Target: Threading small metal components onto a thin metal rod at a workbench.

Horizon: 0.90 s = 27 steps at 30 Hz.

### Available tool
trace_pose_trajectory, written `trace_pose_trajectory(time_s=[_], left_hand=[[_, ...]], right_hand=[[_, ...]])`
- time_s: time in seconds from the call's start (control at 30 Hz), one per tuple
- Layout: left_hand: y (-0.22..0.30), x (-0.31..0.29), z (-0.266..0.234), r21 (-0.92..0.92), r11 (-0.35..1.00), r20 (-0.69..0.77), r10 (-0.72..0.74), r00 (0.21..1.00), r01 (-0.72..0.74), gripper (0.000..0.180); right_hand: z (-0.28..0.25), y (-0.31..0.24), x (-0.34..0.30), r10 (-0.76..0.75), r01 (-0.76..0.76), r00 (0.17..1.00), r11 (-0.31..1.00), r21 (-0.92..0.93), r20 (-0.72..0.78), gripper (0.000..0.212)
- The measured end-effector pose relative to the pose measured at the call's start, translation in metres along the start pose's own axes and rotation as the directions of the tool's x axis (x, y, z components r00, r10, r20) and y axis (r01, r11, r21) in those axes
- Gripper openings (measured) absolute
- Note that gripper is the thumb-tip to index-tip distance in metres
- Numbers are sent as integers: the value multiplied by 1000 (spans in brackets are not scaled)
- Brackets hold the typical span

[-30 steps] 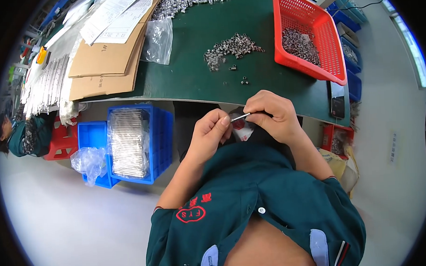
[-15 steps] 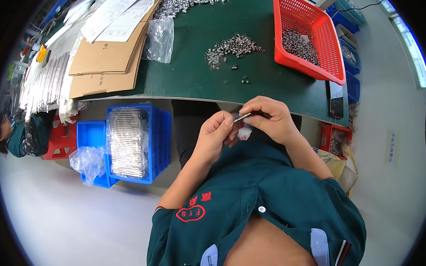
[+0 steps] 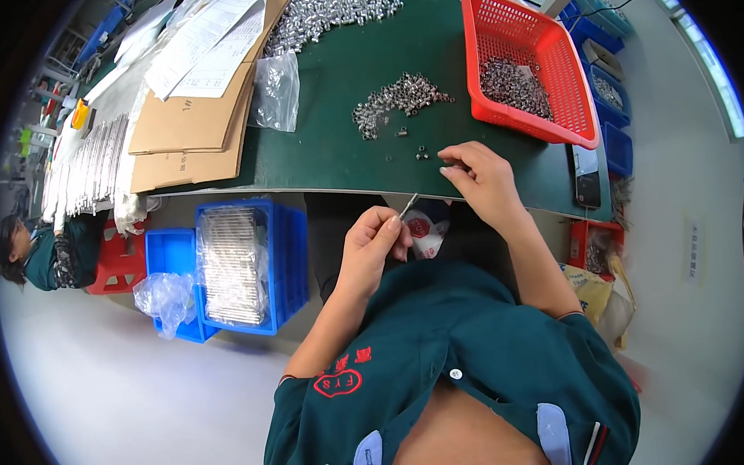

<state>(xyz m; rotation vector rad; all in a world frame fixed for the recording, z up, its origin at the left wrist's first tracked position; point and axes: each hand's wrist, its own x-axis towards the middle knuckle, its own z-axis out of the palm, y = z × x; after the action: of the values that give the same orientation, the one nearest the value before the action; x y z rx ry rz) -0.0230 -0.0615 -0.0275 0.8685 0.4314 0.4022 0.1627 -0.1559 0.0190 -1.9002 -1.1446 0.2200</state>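
My left hand (image 3: 374,242) is closed in a pinch on a thin silvery metal rod (image 3: 409,204), just off the table's near edge. The rod's free end points up and to the right; its other end is hidden in my fingers. My right hand (image 3: 483,182) reaches over the edge of the green table (image 3: 329,164), thumb and forefinger apart with nothing visible between them. Close to its fingertips lie a few small metal sleeves (image 3: 422,155). Beyond them is a loose pile of such sleeves (image 3: 408,96).
A red plastic basket (image 3: 576,86) holding sleeves stands at right, with a phone (image 3: 586,177) near it. Cardboard sheets (image 3: 184,124) and a plastic bag (image 3: 277,92) lie at left. Blue crates (image 3: 289,260) stand below the table. Another person (image 3: 53,256) sits at far left.
My right hand has let go of the rod and moved up over the table edge toward the loose sleeves. My left hand keeps the rod, now tilted more upright. The view has shifted slightly.
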Motion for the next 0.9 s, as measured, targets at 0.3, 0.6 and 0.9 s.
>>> trace_pose_trajectory(time_s=[0.3,0.6,0.9], left_hand=[[7,-3,-5,-47,997,-6,-66,998,65,14],[11,7,1,90,995,-65,-40,997,46,14],[15,7,11,394,919,-57,39,998,-13,9]], right_hand=[[23,4,14,-23,11,998,979,-204,-59,14],[18,8,11,-63,56,997,990,-126,-50,11],[1,-4,-12,180,-336,930,767,546,320,12]])
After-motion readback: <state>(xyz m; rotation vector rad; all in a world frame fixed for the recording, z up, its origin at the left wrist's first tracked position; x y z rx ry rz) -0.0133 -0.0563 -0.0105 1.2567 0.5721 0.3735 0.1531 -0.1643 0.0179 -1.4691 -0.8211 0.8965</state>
